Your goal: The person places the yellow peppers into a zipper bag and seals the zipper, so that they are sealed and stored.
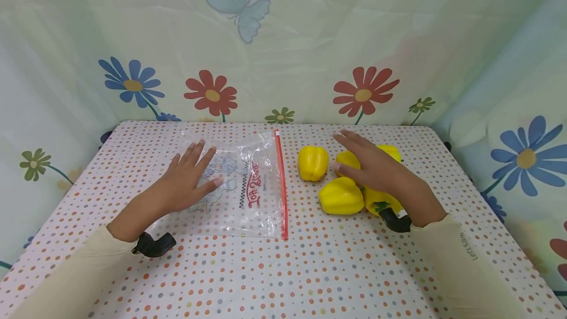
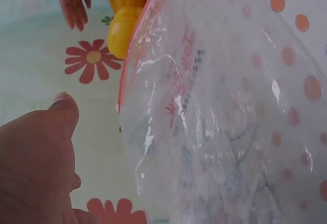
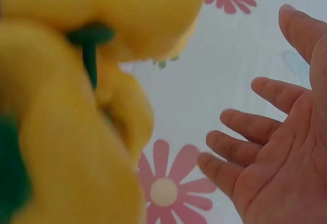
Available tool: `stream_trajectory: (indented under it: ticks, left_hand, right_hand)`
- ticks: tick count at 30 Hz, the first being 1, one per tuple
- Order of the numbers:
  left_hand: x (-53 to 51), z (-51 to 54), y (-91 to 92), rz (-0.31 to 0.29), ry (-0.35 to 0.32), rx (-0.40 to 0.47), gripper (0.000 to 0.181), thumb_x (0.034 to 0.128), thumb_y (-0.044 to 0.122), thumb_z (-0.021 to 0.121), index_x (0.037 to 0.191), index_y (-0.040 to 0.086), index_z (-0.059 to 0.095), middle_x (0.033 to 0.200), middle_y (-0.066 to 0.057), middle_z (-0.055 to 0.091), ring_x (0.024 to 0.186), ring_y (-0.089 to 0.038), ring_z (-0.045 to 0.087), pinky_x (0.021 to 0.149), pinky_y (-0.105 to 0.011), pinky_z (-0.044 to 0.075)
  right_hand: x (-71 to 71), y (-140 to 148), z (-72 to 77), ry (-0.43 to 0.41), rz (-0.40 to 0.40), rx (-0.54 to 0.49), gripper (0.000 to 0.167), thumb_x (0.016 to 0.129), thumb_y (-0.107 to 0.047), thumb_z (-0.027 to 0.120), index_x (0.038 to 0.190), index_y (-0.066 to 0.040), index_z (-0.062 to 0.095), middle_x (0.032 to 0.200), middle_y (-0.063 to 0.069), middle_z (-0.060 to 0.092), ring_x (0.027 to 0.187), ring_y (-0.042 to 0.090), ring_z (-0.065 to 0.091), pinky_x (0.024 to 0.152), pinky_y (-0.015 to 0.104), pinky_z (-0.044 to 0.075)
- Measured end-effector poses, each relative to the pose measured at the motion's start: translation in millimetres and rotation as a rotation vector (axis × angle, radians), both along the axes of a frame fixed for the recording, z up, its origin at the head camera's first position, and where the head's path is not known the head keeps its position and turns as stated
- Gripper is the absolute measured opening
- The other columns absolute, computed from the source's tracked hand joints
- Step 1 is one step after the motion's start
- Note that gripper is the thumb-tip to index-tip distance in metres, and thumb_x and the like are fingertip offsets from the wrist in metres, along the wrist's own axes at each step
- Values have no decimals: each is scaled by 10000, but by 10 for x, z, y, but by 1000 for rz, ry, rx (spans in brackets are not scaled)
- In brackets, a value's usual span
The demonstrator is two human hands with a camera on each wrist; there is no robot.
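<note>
A clear plastic zip bag [image 1: 261, 210] lies flat on the table, its red slider edge [image 1: 281, 186] facing right and red lettering printed near it. My left hand [image 1: 183, 181] hovers over the bag's left part, fingers straight and holding nothing. To the right of the bag sit several yellow bell peppers, one standing apart [image 1: 313, 163] and another in front [image 1: 341, 196]. Above this group is my right hand [image 1: 376, 166], its fingers spread and its palm bare in the right wrist view. It partly hides the peppers behind it. Green stems [image 3: 89, 38] show close up there.
The table [image 1: 266, 279] wears a white cloth with coloured dots. Behind and beside it hangs a curtain [image 1: 301, 38] printed with flowers and a butterfly. A black wrist mount [image 1: 155, 245] sits at the left wrist, with another [image 1: 394, 220] at the right.
</note>
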State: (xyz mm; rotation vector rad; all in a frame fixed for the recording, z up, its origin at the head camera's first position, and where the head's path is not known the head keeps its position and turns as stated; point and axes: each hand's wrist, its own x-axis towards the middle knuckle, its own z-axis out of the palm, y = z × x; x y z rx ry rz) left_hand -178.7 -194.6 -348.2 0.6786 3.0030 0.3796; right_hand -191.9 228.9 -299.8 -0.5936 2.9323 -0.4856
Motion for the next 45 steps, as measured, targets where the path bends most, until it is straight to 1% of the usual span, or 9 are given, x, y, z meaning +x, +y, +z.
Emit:
stream_trajectory:
  ticks: [9,15,20,23,29,32,36,42,45]
  left_hand:
    - [140,-76,64,-25,-32,66,811,976,487,503,1553,34,156,1595,-230,34,1446,-420,3,1092,-666,52]
    - [205,-140,107,-66,-49,110,799,987,495,478,1554,34,153,1592,-234,50,1448,-414,4,1091,-664,69]
    - [269,-187,167,-104,-49,132,798,985,498,481,1549,26,170,1589,-236,71,1442,-432,34,1093,-659,79]
    - [296,-230,185,-117,-58,132,803,985,499,483,1551,29,162,1590,-236,62,1439,-438,38,1088,-666,90]
    - [345,-328,230,-101,-101,119,840,974,548,465,1558,46,131,1592,-236,4,1438,-443,8,1072,-691,72]
    - [374,-371,258,-107,-101,119,853,967,567,461,1561,56,126,1592,-236,-16,1440,-434,-18,1076,-686,51]
    - [430,-404,294,-121,-98,120,852,964,575,460,1564,69,128,1596,-223,-19,1447,-410,-33,1086,-670,36]
    - [521,-433,346,-141,-134,99,855,964,609,412,1569,86,112,1604,-194,-48,1453,-380,-59,1095,-655,16]
    - [530,-460,363,-134,-147,86,849,965,614,399,1572,100,103,1606,-178,-74,1453,-371,-71,1100,-645,8]
  right_hand:
    - [88,-196,-107,-15,65,-68,660,972,-331,591,1533,-128,308,1544,125,326,1402,354,288,1088,560,274]
    - [167,-343,-186,-42,128,-192,590,985,-262,585,1506,-95,366,1513,84,387,1392,290,330,1096,503,295]
    - [204,-471,-278,-22,188,-213,560,976,-206,601,1480,-61,406,1492,77,420,1384,271,346,1087,484,319]
    - [211,-573,-329,-9,209,-176,529,981,-192,591,1467,-60,428,1477,59,443,1375,230,365,1075,444,349]
    - [183,-778,-412,19,243,-103,467,994,-150,563,1439,-47,468,1443,57,486,1346,196,408,1042,393,394]
    - [172,-841,-463,8,233,-94,451,980,-107,579,1420,-48,496,1425,49,505,1338,185,417,1033,379,403]
    - [165,-909,-537,-2,217,-48,450,973,-117,595,1413,-72,511,1420,37,512,1340,179,415,1031,371,406]
    - [172,-967,-623,3,164,68,449,979,-177,592,1419,-129,516,1437,27,496,1327,193,435,1023,385,417]
    - [165,-971,-656,31,178,114,459,984,-187,583,1432,-136,497,1465,13,464,1328,192,433,1014,376,424]
